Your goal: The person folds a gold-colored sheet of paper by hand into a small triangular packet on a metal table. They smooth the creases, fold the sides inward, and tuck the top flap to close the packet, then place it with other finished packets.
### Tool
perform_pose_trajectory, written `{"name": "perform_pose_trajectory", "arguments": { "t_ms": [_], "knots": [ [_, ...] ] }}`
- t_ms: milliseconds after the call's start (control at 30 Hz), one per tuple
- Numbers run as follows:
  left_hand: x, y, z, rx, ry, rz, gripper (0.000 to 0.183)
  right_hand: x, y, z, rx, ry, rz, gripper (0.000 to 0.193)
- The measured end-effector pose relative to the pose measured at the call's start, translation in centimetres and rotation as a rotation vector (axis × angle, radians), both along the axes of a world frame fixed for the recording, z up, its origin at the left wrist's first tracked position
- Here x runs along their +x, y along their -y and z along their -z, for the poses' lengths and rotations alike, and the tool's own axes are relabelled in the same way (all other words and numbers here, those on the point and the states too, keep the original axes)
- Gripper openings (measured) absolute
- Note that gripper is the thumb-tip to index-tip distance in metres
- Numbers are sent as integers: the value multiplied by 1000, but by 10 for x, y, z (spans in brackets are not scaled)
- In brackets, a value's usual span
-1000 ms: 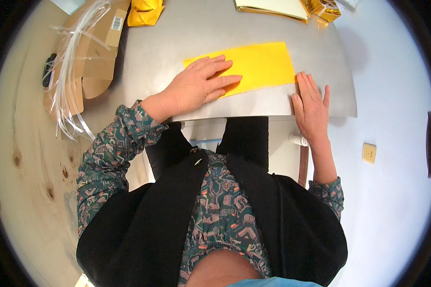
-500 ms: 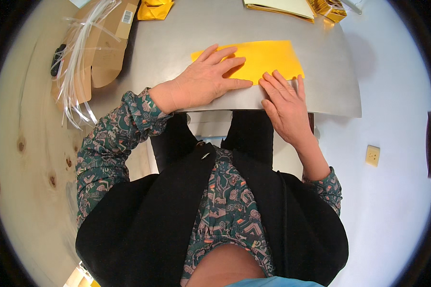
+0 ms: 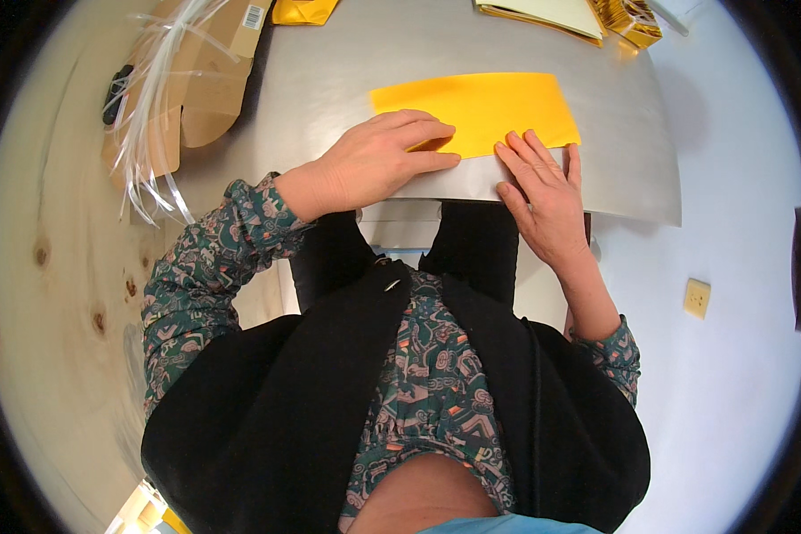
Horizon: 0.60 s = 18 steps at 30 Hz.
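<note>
A yellow sheet of paper point(image 3: 485, 107), long and rectangular, lies flat near the front edge of the metal table point(image 3: 320, 89). At its near left corner is my left hand point(image 3: 383, 160). Its fingers lie close together over the paper and the thumb stands apart below them along the near edge, leaving a gap. Part of that corner is hidden under the hand. My right hand point(image 3: 545, 200) rests with stretched fingers, their tips on the near edge toward the right corner. Neither hand holds the sheet up.
At the left stands a brown cardboard box point(image 3: 209, 98) with white plastic strips point(image 3: 156, 98) over it and a black object point(image 3: 116, 93) beside it. Far off lie a folded gold piece point(image 3: 303, 11), a pale stack of sheets point(image 3: 543, 13) and a gold bundle point(image 3: 630, 20).
My left hand has slid nearer along the paper's left side, and its spread fingers have drawn together. My right hand stays near the right corner. The whole view has shifted slightly.
</note>
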<state>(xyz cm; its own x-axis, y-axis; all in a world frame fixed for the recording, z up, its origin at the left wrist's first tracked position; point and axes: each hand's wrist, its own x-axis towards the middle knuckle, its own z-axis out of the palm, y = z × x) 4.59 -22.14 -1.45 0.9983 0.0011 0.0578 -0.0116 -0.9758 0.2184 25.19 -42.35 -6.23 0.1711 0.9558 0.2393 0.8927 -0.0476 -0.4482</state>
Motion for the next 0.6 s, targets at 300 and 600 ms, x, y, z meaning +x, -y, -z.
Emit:
{"name": "perform_pose_trajectory", "arguments": {
  "t_ms": [300,600],
  "knots": [
    [-29,-12,-3,-54,-83,-110,38,29,-15,30,-19,-23,-49,44],
    [-32,1,-14,-322,1,-323,59,32,-33,19,42,17,-69,49]
  ]
}}
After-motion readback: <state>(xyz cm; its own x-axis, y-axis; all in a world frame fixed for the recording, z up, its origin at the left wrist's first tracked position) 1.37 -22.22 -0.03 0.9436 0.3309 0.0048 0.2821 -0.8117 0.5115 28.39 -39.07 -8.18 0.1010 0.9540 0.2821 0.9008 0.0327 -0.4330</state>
